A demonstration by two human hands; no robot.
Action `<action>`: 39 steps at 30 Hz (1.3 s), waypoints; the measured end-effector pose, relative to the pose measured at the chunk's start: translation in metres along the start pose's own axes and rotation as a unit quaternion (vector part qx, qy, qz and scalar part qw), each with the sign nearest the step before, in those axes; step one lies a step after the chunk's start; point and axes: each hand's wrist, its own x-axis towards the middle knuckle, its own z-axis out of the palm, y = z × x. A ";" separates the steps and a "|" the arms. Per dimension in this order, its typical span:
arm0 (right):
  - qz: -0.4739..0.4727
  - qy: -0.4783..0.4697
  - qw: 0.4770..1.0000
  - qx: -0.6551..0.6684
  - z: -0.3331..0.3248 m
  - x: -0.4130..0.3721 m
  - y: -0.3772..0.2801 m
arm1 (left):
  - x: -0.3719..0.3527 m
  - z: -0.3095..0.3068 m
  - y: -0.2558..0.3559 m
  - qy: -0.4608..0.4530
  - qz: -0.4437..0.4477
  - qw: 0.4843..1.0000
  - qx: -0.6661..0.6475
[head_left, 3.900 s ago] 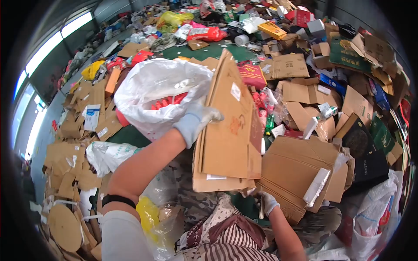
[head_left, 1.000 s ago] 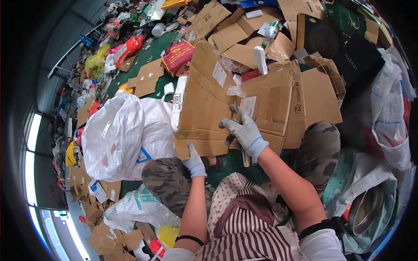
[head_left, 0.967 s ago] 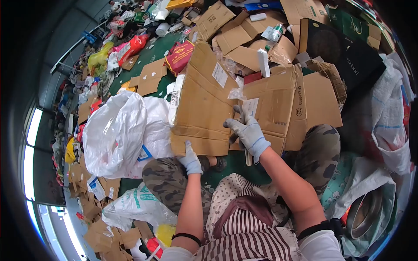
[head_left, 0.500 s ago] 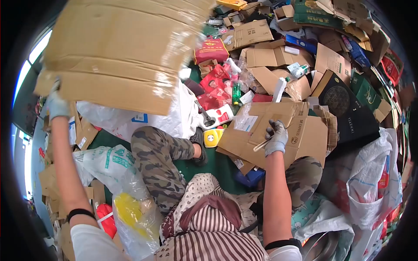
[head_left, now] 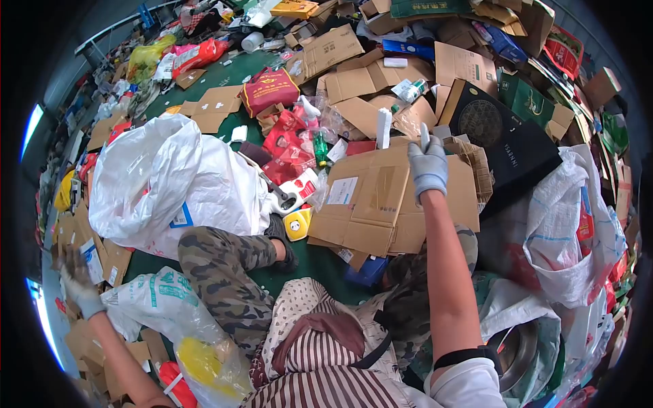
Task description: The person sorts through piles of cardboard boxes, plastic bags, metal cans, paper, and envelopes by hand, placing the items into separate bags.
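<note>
My left hand [head_left: 80,285], in a pale glove with dark fingers, is low at the far left, somewhat blurred. Its fingers are stretched out beside cardboard pieces [head_left: 117,262], with nothing visible in them. My right hand [head_left: 428,170], gloved too, is raised over a flattened cardboard box [head_left: 371,197] by my right knee. Its fingers are closed around a thin pale stick-like thing [head_left: 424,134], mostly hidden by the glove. A white label shows on the box, and more folded cardboard [head_left: 445,194] lies at its right.
A big white sack [head_left: 170,183] lies left of my legs, with a clear plastic bag [head_left: 211,353] nearer. A black box [head_left: 503,143] and a white woven sack [head_left: 568,231] are at the right. Red bags [head_left: 289,146], a green bottle [head_left: 320,146] and piled cardboard lie ahead.
My left hand has let go of the large cardboard sheet and dropped lower; the sheet no longer blocks the upper left. My right hand has turned upward, and the view has shifted.
</note>
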 end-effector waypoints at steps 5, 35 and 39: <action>0.171 -0.163 0.960 -0.153 0.011 0.006 0.055 | -0.321 0.209 -0.184 -0.619 -0.086 0.765 0.151; 0.199 -0.233 0.848 0.433 -0.010 0.029 -0.042 | -0.203 0.264 -0.202 -0.129 -0.185 0.974 0.020; 0.266 -0.217 0.863 0.370 0.011 0.043 0.004 | -0.104 0.179 -0.116 -0.158 -0.166 0.971 -0.068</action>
